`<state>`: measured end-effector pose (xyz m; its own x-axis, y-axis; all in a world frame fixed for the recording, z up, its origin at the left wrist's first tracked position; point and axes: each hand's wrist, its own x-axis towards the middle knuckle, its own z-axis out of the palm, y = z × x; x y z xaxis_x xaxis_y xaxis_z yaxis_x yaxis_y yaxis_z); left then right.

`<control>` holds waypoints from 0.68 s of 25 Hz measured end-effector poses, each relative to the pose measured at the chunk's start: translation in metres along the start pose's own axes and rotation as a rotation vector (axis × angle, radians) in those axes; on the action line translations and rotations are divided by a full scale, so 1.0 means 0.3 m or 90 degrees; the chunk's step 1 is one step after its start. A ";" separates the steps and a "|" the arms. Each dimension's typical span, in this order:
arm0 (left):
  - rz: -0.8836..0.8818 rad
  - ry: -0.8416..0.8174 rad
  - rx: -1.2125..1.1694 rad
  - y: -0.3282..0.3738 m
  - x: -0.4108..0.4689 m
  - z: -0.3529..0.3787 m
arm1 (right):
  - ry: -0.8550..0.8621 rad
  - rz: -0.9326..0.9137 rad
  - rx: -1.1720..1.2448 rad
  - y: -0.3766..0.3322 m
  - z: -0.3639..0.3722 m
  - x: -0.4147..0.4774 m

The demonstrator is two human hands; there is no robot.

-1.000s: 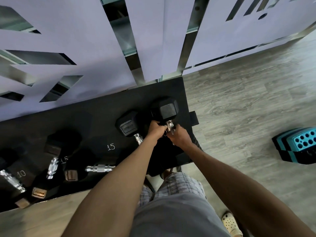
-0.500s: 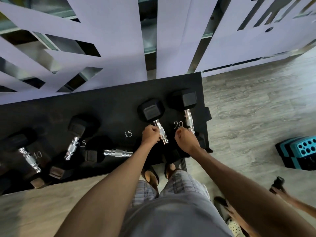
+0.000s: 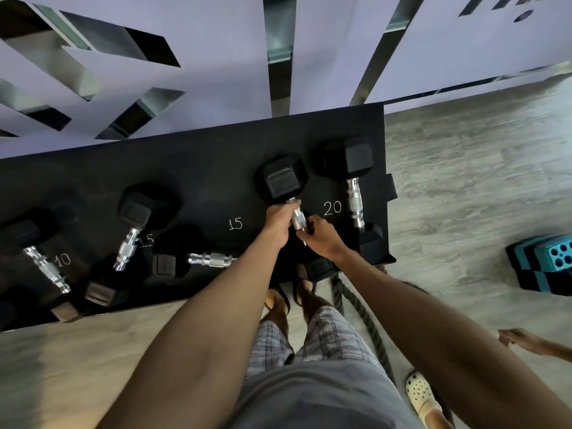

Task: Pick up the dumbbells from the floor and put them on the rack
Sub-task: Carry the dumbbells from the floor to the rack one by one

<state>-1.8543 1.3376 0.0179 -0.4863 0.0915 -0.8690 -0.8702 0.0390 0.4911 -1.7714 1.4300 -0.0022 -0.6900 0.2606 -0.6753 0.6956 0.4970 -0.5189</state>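
Head view.

Surface: black rack (image 3: 185, 168), a sloping shelf marked in white 10, 15, 15, 20, set against the wall. Floor (image 3: 464, 187): grey wood-grain planks to the right, paler boards in front of the rack. Wall panels (image 3: 210, 57): pale lilac, with slanted cut-outs showing shiny metal behind.

Task item: held dumbbell (image 3: 280, 178), with black hex heads and a chrome handle. It lies on the rack between the second 15 and the 20, far head up the slope, near head at the front edge below the wrists. Left hand (image 3: 280, 222): fingers curled round the upper part of the handle. Right hand (image 3: 320, 238): fingers bent in on the lower part of the same handle, just beside the left hand.

Other stock on the rack:
- End dumbbell (image 3: 353, 193), just right of the 20, lying up the slope, apart from the hands.
- Crosswise dumbbell (image 3: 210, 260), its right end hidden by the left forearm.
- Tilted dumbbell (image 3: 130, 246), by the first 15.
- Leftmost dumbbell (image 3: 46, 267), by the 10.

Around:
- Thick dark rope (image 3: 339, 292) on the floor by the person's feet, passing under the right forearm.
- Teal foam block (image 3: 548, 264) with round holes, well apart to the right.
- A second person's hand (image 3: 523, 340) and cream perforated clog (image 3: 422, 394), at lower right.

Both forearms cross the rack's front edge and cover part of it.
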 end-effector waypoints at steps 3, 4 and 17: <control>-0.011 0.000 -0.049 -0.007 0.035 0.021 | -0.011 0.004 0.008 0.007 0.037 0.031; -0.012 -0.002 -0.048 -0.010 0.038 0.021 | -0.017 0.006 0.012 0.006 0.045 0.039; -0.047 0.019 0.053 0.056 0.043 -0.016 | -0.062 0.029 0.098 -0.082 0.064 0.035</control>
<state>-1.8755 1.3347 0.0146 -0.4249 0.0552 -0.9035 -0.8945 0.1274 0.4285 -1.7918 1.4046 -0.0066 -0.6395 0.1949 -0.7436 0.7532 0.3525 -0.5554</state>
